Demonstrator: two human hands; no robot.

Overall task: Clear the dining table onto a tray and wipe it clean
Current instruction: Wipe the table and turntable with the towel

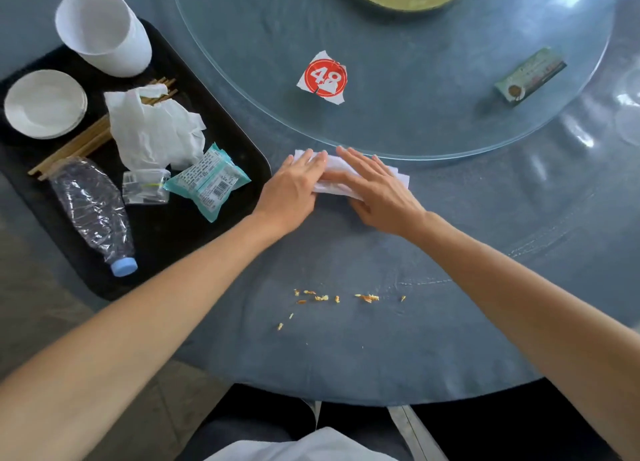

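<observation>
Blue cloth covers the round table (pixel 450 322) before you; nearest your body lies a scatter of crumbs (pixel 332 299) in a rough left-to-right line, not yet wiped; beyond them your left hand (pixel 294 186) and right hand (pixel 377 190) press flat, fingers straight and close together, on a folded white tissue (pixel 337 169) whose long axis runs left to right, just short of the glass turntable (pixel 415 121); you seem to be readying the wipe; next, draw it back toward the crumbs; the tray (pixel 239 141) at your left already holds the clutter.

Table (pixel 450 322): tray (pixel 239 141), tissue (pixel 332 180), probably crumbs (pixel 367 298).
</observation>
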